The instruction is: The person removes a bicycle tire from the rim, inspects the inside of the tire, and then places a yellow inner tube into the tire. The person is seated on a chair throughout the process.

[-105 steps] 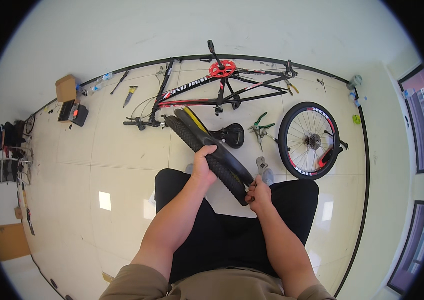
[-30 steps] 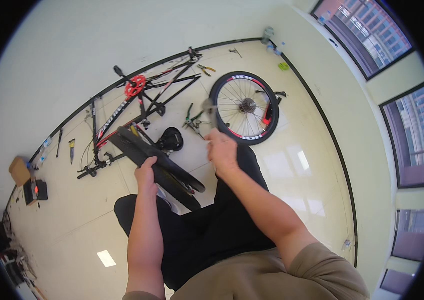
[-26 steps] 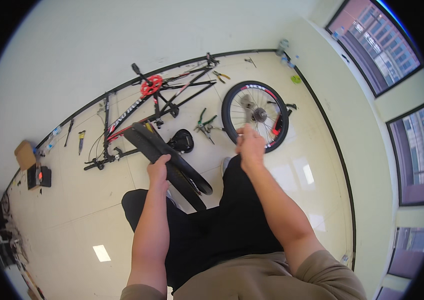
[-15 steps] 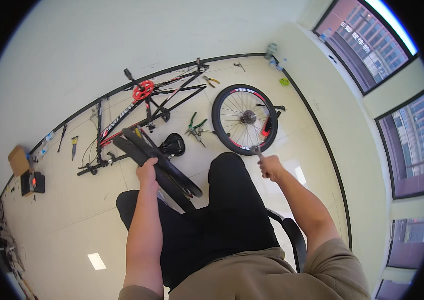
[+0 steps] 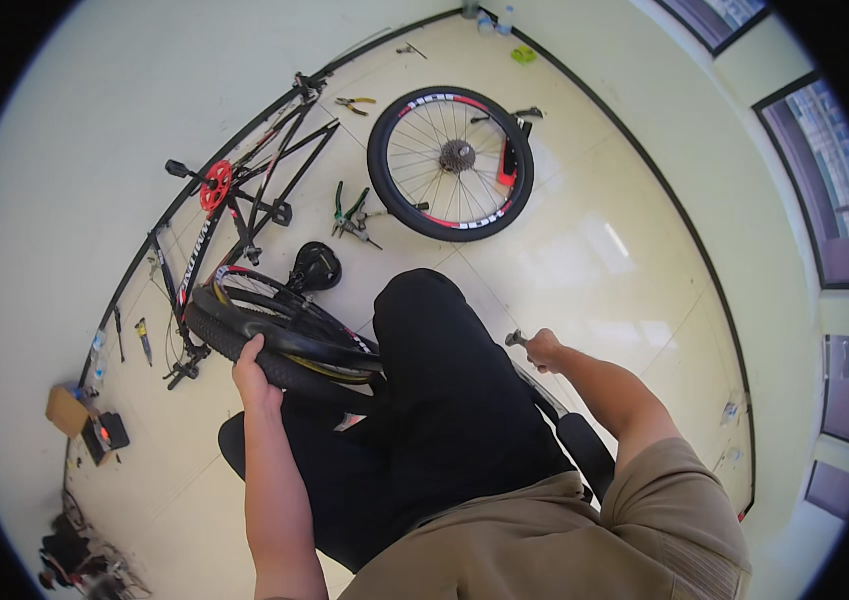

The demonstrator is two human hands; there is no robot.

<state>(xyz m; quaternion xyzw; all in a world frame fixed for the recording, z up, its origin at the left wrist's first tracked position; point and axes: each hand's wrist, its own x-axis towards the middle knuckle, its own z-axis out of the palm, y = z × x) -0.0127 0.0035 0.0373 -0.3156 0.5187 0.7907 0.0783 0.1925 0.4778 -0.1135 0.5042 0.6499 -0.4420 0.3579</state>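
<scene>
My left hand point(image 5: 256, 380) is closed on a black bicycle tire point(image 5: 212, 328), its thumb over the sidewall. The tire leans beside my left thigh, against a spoked wheel point(image 5: 294, 306); its inner edge shows yellow, and part of it stands away from the rim. Out to the right, beside my right knee, my right hand point(image 5: 544, 352) is closed around a short grey metal hand tool point(image 5: 516, 339). Only the tool's head sticks out, so its exact kind cannot be made out. That tool is apart from the wheel and tire.
A bicycle frame point(image 5: 234, 205) lies along the wall, with a black saddle point(image 5: 316, 266) near it. Ahead lies another wheel point(image 5: 414, 212) with its tire on. Green-handled pliers point(image 5: 350, 212), yellow-handled pliers point(image 5: 354, 104) and an open cardboard box point(image 5: 66, 410) are on the floor.
The view has turned rightward and down. My left hand still grips the tire, which has tilted so more of the wheel and spokes shows. My right hand has drawn back from the far wheel with the tool.
</scene>
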